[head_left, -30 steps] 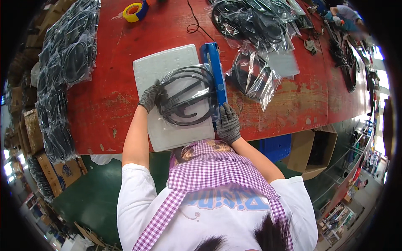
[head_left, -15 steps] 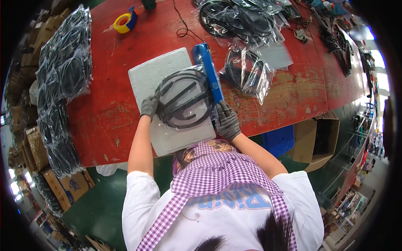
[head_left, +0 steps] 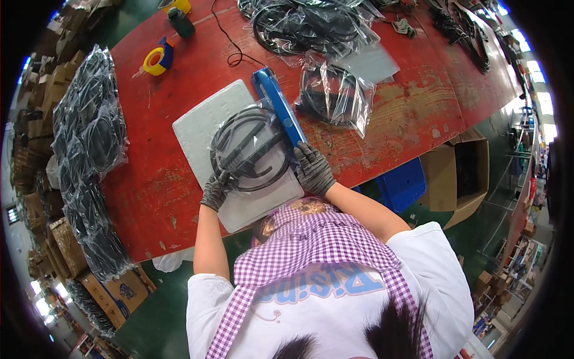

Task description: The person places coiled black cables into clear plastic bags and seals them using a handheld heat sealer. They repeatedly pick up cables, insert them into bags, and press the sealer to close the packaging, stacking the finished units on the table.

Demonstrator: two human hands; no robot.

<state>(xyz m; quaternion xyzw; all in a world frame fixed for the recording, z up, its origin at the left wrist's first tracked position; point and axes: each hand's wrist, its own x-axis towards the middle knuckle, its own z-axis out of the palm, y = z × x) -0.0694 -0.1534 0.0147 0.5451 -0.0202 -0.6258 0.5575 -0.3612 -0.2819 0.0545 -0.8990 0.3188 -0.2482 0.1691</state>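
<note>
A clear plastic bag holding a coiled black hose [head_left: 278, 175] lies on a white foam board [head_left: 200, 119]. My gloved left hand [head_left: 215, 190] is closed at the bag's near left edge, its fingertips on the coil. A long blue bar-shaped device, seemingly a bag sealer [head_left: 278, 102], runs along the bag's right side and covers its edge. At its near end rests my gloved right hand [head_left: 314, 170], fingers stretched out over the blue bar. What lies beneath these fingers is hidden.
Several bagged coils [head_left: 89, 149] hang along the table's left edge. More form a pile [head_left: 311, 30] at the back, with a single bagged coil [head_left: 336, 96] nearer. A tape dispenser [head_left: 156, 60] stands far left. Below the right edge are a blue bin [head_left: 403, 182] and a cardboard box [head_left: 439, 179].
My left hand has slid nearer along the bag's left side, and its fingers now reach over the coil. My right hand stays at the blue bar's near end. The whole view has shifted.
</note>
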